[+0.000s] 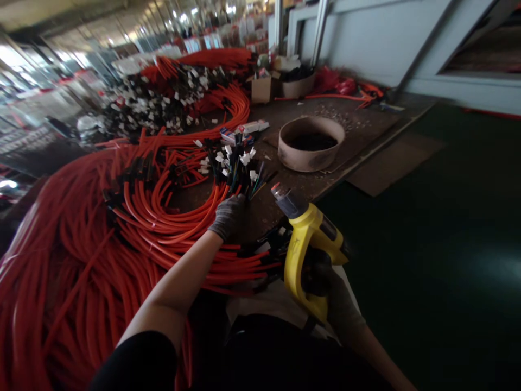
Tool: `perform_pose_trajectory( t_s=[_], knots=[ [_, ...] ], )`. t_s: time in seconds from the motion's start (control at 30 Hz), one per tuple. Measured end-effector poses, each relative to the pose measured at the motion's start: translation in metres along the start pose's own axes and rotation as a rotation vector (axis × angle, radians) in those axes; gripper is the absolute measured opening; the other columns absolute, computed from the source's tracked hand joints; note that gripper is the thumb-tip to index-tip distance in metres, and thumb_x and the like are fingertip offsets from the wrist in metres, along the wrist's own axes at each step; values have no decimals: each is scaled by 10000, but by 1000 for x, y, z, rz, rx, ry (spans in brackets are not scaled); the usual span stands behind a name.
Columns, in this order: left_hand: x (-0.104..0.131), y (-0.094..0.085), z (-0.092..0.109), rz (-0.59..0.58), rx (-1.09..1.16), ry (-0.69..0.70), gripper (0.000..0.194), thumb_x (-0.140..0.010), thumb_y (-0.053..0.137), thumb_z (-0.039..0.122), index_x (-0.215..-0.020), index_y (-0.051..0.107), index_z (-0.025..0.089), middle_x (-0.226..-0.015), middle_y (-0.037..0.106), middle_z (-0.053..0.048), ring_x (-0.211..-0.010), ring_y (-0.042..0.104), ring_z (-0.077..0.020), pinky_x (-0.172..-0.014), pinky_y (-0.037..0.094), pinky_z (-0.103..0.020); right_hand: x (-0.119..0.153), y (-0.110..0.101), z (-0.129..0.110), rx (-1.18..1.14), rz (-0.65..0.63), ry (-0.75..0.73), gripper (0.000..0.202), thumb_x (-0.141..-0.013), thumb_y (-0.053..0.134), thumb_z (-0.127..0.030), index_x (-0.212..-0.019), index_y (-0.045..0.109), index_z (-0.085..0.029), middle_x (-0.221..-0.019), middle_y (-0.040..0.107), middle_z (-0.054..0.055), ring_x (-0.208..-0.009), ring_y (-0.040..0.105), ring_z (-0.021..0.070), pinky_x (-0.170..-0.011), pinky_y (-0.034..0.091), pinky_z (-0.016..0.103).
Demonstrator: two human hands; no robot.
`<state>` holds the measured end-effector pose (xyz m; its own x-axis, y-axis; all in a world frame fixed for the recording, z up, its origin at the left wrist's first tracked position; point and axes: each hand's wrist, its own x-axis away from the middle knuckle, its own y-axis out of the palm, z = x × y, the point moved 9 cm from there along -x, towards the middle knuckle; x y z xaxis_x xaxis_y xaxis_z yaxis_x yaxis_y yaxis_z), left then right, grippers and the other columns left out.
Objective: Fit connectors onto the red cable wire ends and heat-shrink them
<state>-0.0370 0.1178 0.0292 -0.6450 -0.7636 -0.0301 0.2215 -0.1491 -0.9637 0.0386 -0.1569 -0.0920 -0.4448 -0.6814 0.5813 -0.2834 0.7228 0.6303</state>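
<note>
My left hand (229,215), in a grey glove, is closed around the end of the orange cables (173,220), where black sleeves and thin wires come out. White plug connectors (228,157) on these wires stick up just beyond my fingers. My right hand (344,301), also gloved, is wrapped around the handle of a yellow heat gun (297,247). The gun's dark nozzle with its reddish tip points up and to the left, a short way right of the connectors. More cable ends with black sleeves (279,239) lie beneath and beside the gun, partly hidden by it.
A round, tan tub (311,144) with dark contents stands on the brown workbench (366,127). Behind it are a cardboard box (261,89) and another tub (299,87). Large heaps of orange cable (61,260) cover the left side. Green floor (448,244) lies right of the bench.
</note>
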Motion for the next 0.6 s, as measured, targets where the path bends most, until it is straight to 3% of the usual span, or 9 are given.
perform_pose_trajectory(
  t_s=[0.13,0.33,0.6],
  knots=[
    [7,-6,-5,169,595,-11,246,-803,600,237,-1033,535,179,-779,595,-9,-674,569,-145,-601,446,-237,-5,2,4,7,-16,0,245,-604,820,-295,-809,711,-218,-751,726,29,-677,663,224,-621,580,332],
    [26,-10,19,-14,1165,109,516,-756,676,359,-1233,552,207,-725,544,29,-550,462,-85,-509,391,-196,-4,18,3,-40,-22,-4,237,-618,811,-303,-831,731,-237,-750,721,18,-677,656,220,-619,580,322],
    [22,-4,18,-25,1350,-10,453,-658,784,434,-988,626,165,-623,503,48,-530,412,-75,-481,339,-197,-5,19,3,-77,3,0,284,-573,843,-288,-822,728,-215,-734,719,10,-650,652,183,-597,576,275]
  ],
)
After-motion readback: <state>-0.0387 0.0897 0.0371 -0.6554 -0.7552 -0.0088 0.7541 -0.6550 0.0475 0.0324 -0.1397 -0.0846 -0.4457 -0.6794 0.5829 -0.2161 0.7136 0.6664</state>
